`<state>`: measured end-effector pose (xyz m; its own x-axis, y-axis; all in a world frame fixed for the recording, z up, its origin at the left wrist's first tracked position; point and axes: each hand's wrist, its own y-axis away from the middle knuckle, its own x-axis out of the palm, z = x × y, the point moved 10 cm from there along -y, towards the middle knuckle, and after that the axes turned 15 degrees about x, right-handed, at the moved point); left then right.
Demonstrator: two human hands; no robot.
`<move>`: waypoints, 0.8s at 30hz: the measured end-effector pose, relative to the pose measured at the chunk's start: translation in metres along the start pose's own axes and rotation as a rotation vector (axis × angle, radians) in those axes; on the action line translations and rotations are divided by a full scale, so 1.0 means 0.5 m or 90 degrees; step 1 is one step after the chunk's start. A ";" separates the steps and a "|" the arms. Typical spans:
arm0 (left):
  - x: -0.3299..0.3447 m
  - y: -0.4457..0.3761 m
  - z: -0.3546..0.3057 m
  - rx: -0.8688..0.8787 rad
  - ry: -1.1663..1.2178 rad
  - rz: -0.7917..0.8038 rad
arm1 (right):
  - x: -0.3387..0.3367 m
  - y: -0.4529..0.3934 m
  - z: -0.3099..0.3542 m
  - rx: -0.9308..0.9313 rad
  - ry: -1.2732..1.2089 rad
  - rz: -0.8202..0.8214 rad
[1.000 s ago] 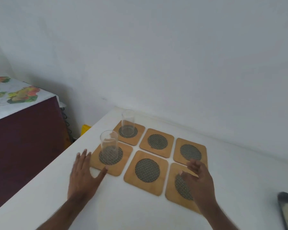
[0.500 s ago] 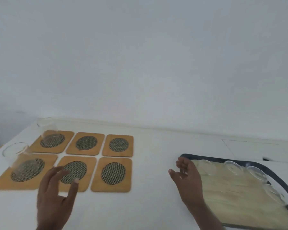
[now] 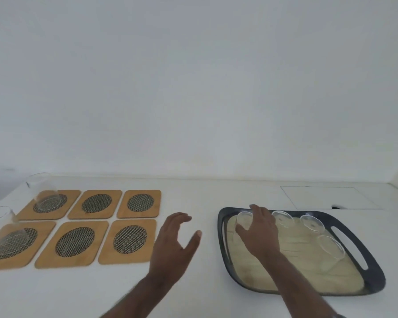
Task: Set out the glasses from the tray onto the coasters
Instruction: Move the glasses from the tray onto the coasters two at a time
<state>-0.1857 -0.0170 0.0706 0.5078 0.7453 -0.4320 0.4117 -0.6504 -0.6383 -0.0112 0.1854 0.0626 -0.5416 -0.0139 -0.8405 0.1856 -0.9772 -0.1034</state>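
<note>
At three o'clock on the table sits the tray, four glasses inside, and our right hand curls around the nearest glass, fingers not yet closed. Left hand hovers spread, empty, beside the coasters at nine o'clock, two already carrying glasses. We reckon a rushed grab could knock the neighbouring glass. No writing is readable.

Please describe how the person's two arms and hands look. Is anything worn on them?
The left hand and the right hand are both bare: no gloves, and no rings that can be made out. Both forearms are uncovered as far as the picture's lower edge, so no sleeves show. At the bottom edge, something grey touches the right arm; it is too cut off to identify.
</note>
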 end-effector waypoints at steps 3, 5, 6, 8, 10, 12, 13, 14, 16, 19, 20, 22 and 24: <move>0.041 0.002 -0.027 0.000 0.002 0.013 | 0.051 -0.017 -0.025 0.033 0.053 0.095; 0.061 0.011 -0.031 -0.017 -0.003 0.028 | 0.071 -0.021 -0.042 0.058 0.016 0.136; 0.070 0.017 -0.030 -0.031 -0.003 0.043 | 0.074 -0.023 -0.047 0.064 -0.011 0.140; 0.087 0.031 -0.026 -0.053 0.001 0.081 | 0.065 -0.021 -0.053 0.067 -0.061 0.120; 0.098 0.041 -0.024 -0.056 -0.002 0.120 | 0.037 -0.015 -0.054 0.066 -0.116 0.070; 0.105 0.045 -0.026 -0.048 -0.011 0.150 | 0.000 0.001 -0.047 0.065 -0.202 0.013; 0.109 0.044 -0.027 -0.045 -0.015 0.163 | -0.018 0.014 -0.036 0.059 -0.251 -0.004; 0.114 0.042 -0.029 -0.044 -0.019 0.176 | -0.034 0.030 -0.021 0.045 -0.298 -0.008; 0.124 0.035 -0.035 -0.037 -0.024 0.192 | -0.054 0.064 0.018 0.005 -0.374 0.033; 0.126 0.013 -0.046 -0.021 -0.020 0.160 | -0.047 0.109 0.063 -0.021 -0.471 0.154; 0.121 0.006 -0.048 -0.021 -0.017 0.136 | -0.043 0.122 0.070 -0.021 -0.495 0.184; 0.114 -0.003 -0.051 -0.028 0.002 0.104 | -0.033 0.142 0.080 -0.029 -0.518 0.216; 0.115 -0.004 -0.054 -0.028 0.018 0.102 | -0.025 0.155 0.085 -0.047 -0.509 0.231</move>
<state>-0.1370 0.0232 0.0642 0.5906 0.6273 -0.5076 0.3563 -0.7671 -0.5335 -0.0251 0.1009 0.0876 -0.8459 -0.4918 -0.2063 0.4948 -0.8681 0.0407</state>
